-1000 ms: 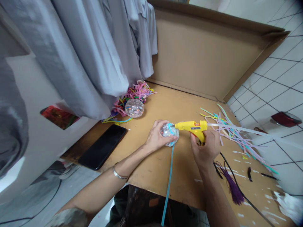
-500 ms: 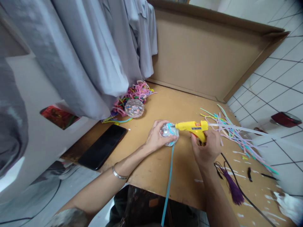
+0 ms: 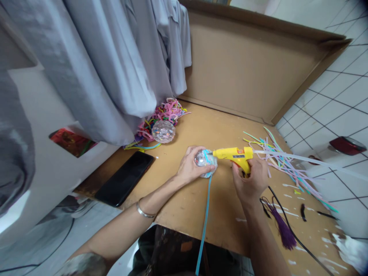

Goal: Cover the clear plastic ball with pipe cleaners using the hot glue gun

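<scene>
My left hand [image 3: 190, 165] grips a clear faceted ball [image 3: 204, 162] wrapped in a light blue strip [image 3: 204, 222] that trails down over the front edge of the wooden board [image 3: 201, 130]. My right hand [image 3: 250, 180] holds a yellow glue gun [image 3: 233, 155] by its handle, with the nozzle touching the ball's right side. A clear glue stick [image 3: 301, 161] sticks out of the gun's back toward the right.
A second clear ball [image 3: 163, 131] lies beside a pile of coloured strips [image 3: 166, 113] at the back left. A black phone [image 3: 125, 178] lies at left, loose pastel strips [image 3: 284, 165] at right, a purple tassel [image 3: 283, 230] and black cord near the right forearm. Grey cloth [image 3: 115, 65] hangs at left; a cardboard wall [image 3: 247, 65] stands behind.
</scene>
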### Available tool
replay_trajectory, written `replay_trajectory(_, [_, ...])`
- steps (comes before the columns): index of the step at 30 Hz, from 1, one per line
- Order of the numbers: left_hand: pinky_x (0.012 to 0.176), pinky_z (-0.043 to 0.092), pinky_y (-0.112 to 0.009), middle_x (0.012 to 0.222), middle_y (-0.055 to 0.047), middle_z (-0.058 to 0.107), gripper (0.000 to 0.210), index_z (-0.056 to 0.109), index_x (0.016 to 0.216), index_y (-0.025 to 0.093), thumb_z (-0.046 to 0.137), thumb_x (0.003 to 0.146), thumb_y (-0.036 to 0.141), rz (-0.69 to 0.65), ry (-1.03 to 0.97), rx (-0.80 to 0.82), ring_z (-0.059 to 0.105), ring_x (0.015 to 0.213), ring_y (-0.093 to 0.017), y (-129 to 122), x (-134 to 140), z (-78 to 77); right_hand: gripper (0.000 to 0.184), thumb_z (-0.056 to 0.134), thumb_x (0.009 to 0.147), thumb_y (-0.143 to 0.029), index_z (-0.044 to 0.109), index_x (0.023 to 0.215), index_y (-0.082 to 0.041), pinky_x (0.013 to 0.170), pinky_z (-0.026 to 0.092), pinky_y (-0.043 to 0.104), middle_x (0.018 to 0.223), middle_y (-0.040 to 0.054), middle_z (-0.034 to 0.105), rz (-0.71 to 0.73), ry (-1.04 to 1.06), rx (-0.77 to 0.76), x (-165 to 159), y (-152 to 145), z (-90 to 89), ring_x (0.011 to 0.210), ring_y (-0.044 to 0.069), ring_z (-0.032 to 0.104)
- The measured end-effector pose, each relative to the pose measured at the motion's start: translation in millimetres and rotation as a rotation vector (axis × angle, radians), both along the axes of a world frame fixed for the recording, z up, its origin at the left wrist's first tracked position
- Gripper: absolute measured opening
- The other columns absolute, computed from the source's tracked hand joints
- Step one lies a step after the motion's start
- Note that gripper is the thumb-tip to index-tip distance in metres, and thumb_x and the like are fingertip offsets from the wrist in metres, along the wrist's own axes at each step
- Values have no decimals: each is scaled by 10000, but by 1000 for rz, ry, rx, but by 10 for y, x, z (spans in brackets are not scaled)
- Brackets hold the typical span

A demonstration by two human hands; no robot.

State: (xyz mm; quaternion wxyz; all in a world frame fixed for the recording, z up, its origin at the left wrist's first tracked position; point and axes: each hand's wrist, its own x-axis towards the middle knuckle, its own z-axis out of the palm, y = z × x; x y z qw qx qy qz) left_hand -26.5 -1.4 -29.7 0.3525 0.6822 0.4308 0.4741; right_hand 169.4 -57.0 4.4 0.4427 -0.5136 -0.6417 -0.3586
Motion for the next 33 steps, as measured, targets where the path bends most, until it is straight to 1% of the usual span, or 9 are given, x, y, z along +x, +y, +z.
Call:
replay_trajectory(4, [989,524,-423,1210,-81,594,646,610,1178,222,879,612,380,4,0,2,621,1117,-262,0,1,-3,244,719,820,-225,537,982,-220,683,488,307,839,40,625,-7,5,6,7,1,-1,770,202,615])
replay_trajectory(10, [1007,511,-423,1213,-71,596,628,614,1170,242,878,619,388,-1,1,-4,617,1131,-260,-4,-2,2,245,714,821,-239,547,998,-213,706,512,316,854,46,644,-11,5,-36,23,-2,-18,789,202,635])
replay_trajectory(13, [1010,508,-426,1217,-72,593,634,612,1172,244,881,617,390,-2,1,-4,614,1136,-260,-4,-2,0,227,710,820,-246,543,972,-221,679,505,315,842,41,645,-22,4,-45,26,-3,-13,772,202,638])
replay_trajectory(17, [1013,506,-433,1217,-75,591,626,613,1165,243,882,618,384,-3,-7,-7,612,1134,-261,-6,-3,5,223,706,826,-232,543,978,-221,683,507,313,853,45,647,-10,-10,-31,15,-10,6,769,199,635])
replay_trajectory(23, [979,523,-411,1209,-74,596,629,614,1169,236,876,618,388,2,6,0,621,1121,-259,-10,-2,19,235,702,830,-195,545,1004,-213,680,497,301,849,42,627,30,-14,-17,1,-16,23,761,193,618])
replay_trajectory(30, [974,529,-417,1218,-76,592,646,609,1176,237,881,609,389,2,-7,-16,621,1114,-262,-4,3,2,249,712,817,-200,532,987,-225,652,483,291,845,33,624,-4,-12,27,18,-4,30,749,186,612])
replay_trajectory(33, [986,522,-424,1216,-79,593,647,610,1173,229,883,609,388,4,-17,-6,618,1116,-262,0,8,-8,261,718,815,-188,531,993,-222,656,484,289,842,34,628,3,-36,16,18,-9,38,755,187,616])
